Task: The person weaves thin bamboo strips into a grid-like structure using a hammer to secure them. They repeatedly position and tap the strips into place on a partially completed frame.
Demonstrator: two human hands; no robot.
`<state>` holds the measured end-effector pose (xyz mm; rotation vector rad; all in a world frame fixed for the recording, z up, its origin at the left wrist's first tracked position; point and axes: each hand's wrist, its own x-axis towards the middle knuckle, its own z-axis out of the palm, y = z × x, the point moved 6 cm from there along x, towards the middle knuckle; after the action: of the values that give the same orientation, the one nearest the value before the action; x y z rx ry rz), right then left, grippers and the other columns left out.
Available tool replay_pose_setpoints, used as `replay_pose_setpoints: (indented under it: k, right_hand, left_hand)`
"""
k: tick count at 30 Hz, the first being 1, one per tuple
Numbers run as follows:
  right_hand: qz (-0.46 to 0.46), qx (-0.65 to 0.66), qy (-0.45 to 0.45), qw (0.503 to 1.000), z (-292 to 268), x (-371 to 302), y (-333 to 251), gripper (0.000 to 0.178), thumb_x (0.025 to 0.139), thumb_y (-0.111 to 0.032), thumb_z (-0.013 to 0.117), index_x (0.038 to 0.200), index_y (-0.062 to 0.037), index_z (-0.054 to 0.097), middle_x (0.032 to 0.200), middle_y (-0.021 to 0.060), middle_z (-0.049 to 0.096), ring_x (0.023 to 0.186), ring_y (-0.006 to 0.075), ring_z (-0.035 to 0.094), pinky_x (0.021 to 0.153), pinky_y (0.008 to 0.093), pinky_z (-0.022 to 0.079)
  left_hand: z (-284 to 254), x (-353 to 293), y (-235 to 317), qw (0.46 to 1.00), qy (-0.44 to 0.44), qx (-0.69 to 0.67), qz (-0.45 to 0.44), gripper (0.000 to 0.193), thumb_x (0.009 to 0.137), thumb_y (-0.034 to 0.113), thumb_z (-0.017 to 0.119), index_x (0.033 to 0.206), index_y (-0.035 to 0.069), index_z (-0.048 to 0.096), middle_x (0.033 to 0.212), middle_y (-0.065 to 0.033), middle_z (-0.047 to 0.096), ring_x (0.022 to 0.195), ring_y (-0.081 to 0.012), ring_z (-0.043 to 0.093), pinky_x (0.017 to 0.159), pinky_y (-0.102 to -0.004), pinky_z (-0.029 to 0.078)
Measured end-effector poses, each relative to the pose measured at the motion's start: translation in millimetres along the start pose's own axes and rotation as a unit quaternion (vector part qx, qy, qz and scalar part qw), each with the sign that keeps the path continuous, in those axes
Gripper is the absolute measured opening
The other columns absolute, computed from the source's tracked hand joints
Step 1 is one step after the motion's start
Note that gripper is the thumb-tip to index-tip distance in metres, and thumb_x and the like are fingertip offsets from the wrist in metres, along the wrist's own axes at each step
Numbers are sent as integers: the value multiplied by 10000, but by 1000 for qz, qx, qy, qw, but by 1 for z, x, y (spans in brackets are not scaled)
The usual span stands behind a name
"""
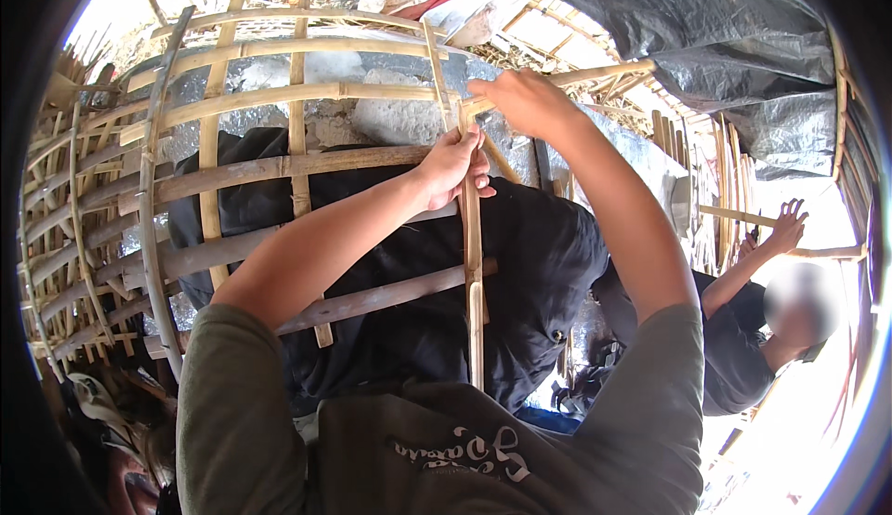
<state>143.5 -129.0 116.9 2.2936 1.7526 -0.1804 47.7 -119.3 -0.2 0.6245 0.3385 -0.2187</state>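
Observation:
A lattice of split bamboo slats (269, 97) stands before me across my lap, its crosspieces meeting an upright bamboo strip (472, 236) on the right. My left hand (455, 169) is closed around that upright strip near its upper end, thumb pointing up. Just above and to the right, my right hand (528, 101) bends over a bamboo piece (604, 74) at the joint, fingers curled and partly hidden from me. The bamboo piece sticks out to the right beyond this hand. The two hands are close together but apart.
Another person (743, 348) sits at the right, hands on a bamboo strip (739, 216). More bamboo latticework (84, 208) stands at the left. A dark plastic sheet (725, 22) hangs at the upper right. Dark cloth (390, 301) covers my legs behind the lattice.

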Motion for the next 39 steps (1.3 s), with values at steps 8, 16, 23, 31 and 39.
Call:
replay_pose_setpoints:
  k: [8, 16, 23, 31, 39]
  right_hand:
    - [0, 13, 17, 1000, -2, 3, 8, 363, 829, -36, 642, 1173, -140, 588, 806, 202, 655, 854, 408, 663, 728, 485, 537]
    - [-13, -20, 0, 1000, -5, 11, 9, 320, 852, -41, 564, 1162, -119, 584, 817, 208, 647, 843, 392, 665, 700, 479, 524]
    - [-31, -54, 20, 998, -5, 10, 3, 384, 807, 24, 589, 1170, -99, 574, 851, 206, 653, 826, 395, 663, 709, 462, 537]
    - [47, 111, -75, 990, -5, 3, 9, 320, 894, -124, 625, 1198, -100, 526, 1007, 225, 639, 996, 412, 613, 839, 492, 497]
    - [14, 114, -37, 993, -55, 11, 24, 446, 900, -136, 621, 1325, -76, 502, 1091, 220, 635, 1062, 388, 589, 908, 463, 475]
  left_hand:
    - [2, 2, 6, 1000, 19, 14, -2, 295, 1023, 461, 426, 925, 183, 441, 630, 26, 402, 532, -130, 464, 624, -395, 550]
    - [2, 4, 3, 1000, -1, 12, -4, 318, 1031, 447, 398, 922, 150, 424, 645, 2, 400, 543, -153, 486, 640, -421, 584]
    - [4, 4, 6, 1000, 17, 22, -8, 350, 1028, 470, 380, 921, 138, 416, 638, 7, 393, 535, -162, 484, 636, -437, 589]
    - [7, 2, 16, 998, -25, -48, 10, 301, 1033, 429, 397, 946, 144, 440, 688, 9, 418, 569, -116, 476, 702, -462, 606]
    - [39, -18, 67, 987, -109, -93, 70, 289, 1043, 410, 401, 980, 143, 491, 713, 44, 354, 589, -65, 416, 660, -374, 582]
